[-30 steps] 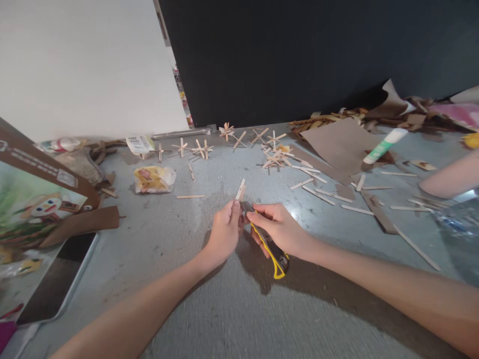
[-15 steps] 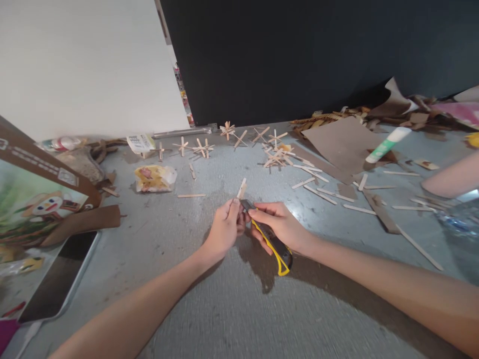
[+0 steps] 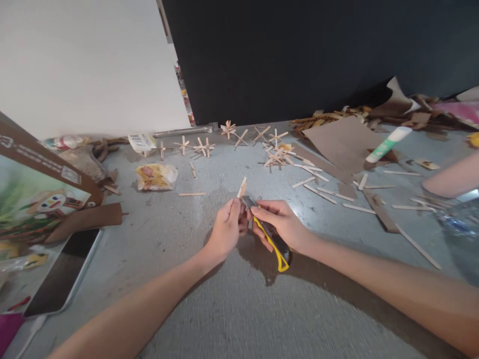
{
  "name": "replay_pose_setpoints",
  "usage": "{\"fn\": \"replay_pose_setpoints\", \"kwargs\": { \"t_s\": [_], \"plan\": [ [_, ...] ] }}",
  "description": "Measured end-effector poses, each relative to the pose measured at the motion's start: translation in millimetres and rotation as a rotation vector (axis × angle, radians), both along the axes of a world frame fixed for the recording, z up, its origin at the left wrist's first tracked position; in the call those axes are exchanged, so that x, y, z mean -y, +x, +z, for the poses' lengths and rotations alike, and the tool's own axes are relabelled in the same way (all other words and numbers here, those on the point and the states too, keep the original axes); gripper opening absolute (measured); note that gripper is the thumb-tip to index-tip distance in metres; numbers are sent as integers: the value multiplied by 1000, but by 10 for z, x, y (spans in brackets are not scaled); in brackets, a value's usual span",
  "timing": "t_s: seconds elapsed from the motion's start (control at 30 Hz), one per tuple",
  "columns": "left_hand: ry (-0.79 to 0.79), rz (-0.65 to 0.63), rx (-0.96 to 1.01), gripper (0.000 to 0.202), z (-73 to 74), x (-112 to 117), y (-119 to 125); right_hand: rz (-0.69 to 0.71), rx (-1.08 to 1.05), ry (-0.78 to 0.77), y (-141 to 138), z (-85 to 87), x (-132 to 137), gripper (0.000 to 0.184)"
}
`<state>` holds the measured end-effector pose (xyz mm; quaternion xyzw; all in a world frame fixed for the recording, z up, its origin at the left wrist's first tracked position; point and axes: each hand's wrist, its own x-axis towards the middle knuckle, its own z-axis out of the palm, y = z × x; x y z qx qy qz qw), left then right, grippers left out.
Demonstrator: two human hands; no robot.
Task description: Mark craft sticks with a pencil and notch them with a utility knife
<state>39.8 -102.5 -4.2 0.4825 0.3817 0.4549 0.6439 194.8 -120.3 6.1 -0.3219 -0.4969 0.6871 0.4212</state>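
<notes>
My left hand (image 3: 228, 224) is closed around pale wooden craft sticks (image 3: 241, 187), whose tips stick up past the thumb. How many sticks are in the grip is hard to make out. My right hand (image 3: 282, 222) wraps around a yellow and black utility knife (image 3: 274, 240), its front end up against the held sticks and the left fingertips. Where the blade meets the wood is hidden by the fingers. A single craft stick (image 3: 192, 194) lies on the grey surface to the left. Beyond the hands, crossed-stick pieces (image 3: 202, 147) stand in a row.
Loose sticks and a glue stick (image 3: 388, 144) lie at right, by a cardboard sheet (image 3: 342, 144). Another person's arm (image 3: 451, 174) reaches in there. At left are a phone (image 3: 63, 271), a printed box (image 3: 41, 184) and a snack packet (image 3: 156, 177). A black panel (image 3: 318, 55) stands behind.
Both hands keep nearly the same pose, with the knife still at the sticks. The view has shifted slightly, and the knife's handle end sits a little higher.
</notes>
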Motion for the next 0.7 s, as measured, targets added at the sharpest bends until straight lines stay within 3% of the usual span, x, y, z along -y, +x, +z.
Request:
{"fn": "replay_pose_setpoints", "kwargs": {
  "t_s": [0.3,0.7],
  "plan": [
    [180,42,-163,44,-46,50,0,-66,242,71,13,91,67,35],
    [339,53,-401,32,-36,85,-29,-66,298,82,27,88,60,33]
  ]
}}
